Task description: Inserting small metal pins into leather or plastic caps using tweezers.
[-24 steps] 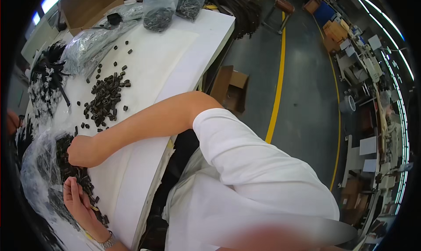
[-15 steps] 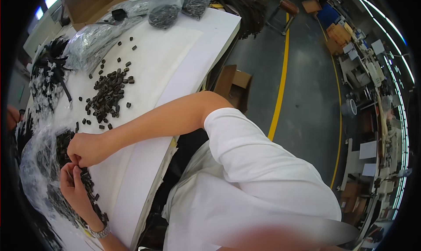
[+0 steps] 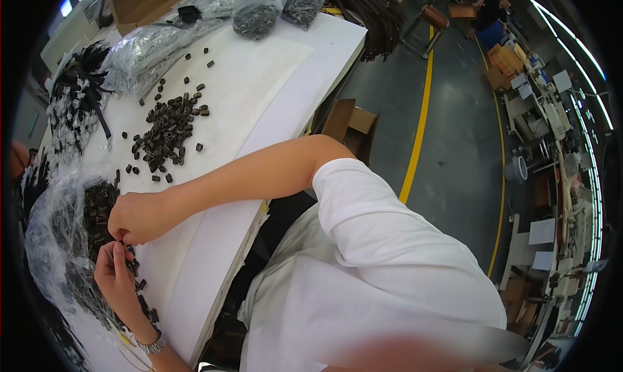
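Left hand [image 3: 117,280] has met right hand [image 3: 144,217], fingers [image 3: 119,254] pinched, grasp hidden; pieces [image 3: 97,210] lie inside the table's right edge [image 3: 266,86], likely for reach.

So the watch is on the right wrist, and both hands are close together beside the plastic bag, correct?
Wrong side: the head view shows the watch on the left wrist. The left hand and right hand are indeed close together beside the plastic bag.
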`<action>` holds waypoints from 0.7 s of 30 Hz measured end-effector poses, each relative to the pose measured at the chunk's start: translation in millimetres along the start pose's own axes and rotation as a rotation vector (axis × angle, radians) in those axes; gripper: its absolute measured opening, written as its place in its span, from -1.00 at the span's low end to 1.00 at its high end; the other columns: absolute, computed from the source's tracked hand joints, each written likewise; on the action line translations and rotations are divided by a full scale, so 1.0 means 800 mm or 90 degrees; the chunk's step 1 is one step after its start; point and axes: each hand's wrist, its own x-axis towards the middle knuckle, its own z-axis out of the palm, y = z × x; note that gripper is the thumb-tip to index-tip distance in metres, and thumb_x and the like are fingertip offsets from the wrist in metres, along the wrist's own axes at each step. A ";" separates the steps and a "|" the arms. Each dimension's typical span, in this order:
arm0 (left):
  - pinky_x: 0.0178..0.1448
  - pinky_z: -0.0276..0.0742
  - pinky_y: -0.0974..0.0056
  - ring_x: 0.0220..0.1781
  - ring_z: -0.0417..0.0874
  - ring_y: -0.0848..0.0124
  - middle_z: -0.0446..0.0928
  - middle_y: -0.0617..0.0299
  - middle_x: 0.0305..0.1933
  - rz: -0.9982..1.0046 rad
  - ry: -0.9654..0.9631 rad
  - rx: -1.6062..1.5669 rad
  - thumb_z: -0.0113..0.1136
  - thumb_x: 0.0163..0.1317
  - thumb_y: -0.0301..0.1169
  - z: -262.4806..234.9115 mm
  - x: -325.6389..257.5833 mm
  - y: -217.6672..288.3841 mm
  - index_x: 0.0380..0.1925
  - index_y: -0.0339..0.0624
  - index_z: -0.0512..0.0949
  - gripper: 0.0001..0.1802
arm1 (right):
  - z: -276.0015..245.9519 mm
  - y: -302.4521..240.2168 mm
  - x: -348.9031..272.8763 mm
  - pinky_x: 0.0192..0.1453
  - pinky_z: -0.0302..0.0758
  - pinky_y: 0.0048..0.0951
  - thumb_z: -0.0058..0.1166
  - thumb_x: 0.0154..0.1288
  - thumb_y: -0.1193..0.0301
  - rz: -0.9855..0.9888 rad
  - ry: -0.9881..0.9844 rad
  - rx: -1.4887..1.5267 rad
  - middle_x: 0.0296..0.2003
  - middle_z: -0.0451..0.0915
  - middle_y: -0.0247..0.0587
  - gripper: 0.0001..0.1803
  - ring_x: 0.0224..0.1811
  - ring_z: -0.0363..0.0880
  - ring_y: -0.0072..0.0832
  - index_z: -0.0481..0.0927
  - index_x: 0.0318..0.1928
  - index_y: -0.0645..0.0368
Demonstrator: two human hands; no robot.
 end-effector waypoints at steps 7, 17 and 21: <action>-0.59 -0.10 0.50 -0.66 0.14 0.81 0.56 0.42 -0.43 -0.017 -0.055 -0.022 0.16 0.63 -0.28 -0.008 0.002 0.003 -0.23 -0.24 0.64 -0.73 | -0.009 -0.013 -0.005 -0.26 0.73 -0.38 0.22 0.22 0.55 -0.072 0.061 -0.069 -0.45 0.79 -0.11 -0.88 -0.40 0.82 -0.44 0.78 -0.33 0.34; -0.54 0.07 0.51 -0.61 0.27 0.74 0.69 0.31 -0.31 -0.063 -0.082 -0.186 0.30 0.52 -0.30 -0.004 -0.005 0.027 -0.01 -0.31 0.71 -0.72 | -0.039 -0.028 -0.009 0.02 0.73 -0.49 0.30 0.49 0.40 0.142 -0.006 0.228 -0.20 0.77 -0.24 -0.78 -0.18 0.76 -0.56 0.75 0.00 0.30; -0.56 0.08 0.53 -0.62 0.29 0.75 0.73 0.25 -0.28 -0.103 -0.110 -0.262 0.31 0.51 -0.30 -0.007 -0.006 0.017 -0.05 -0.27 0.71 -0.75 | -0.036 -0.026 -0.013 -0.01 0.78 -0.45 0.33 0.47 0.42 0.142 -0.008 0.206 -0.25 0.79 -0.20 -0.78 -0.22 0.77 -0.54 0.76 -0.01 0.32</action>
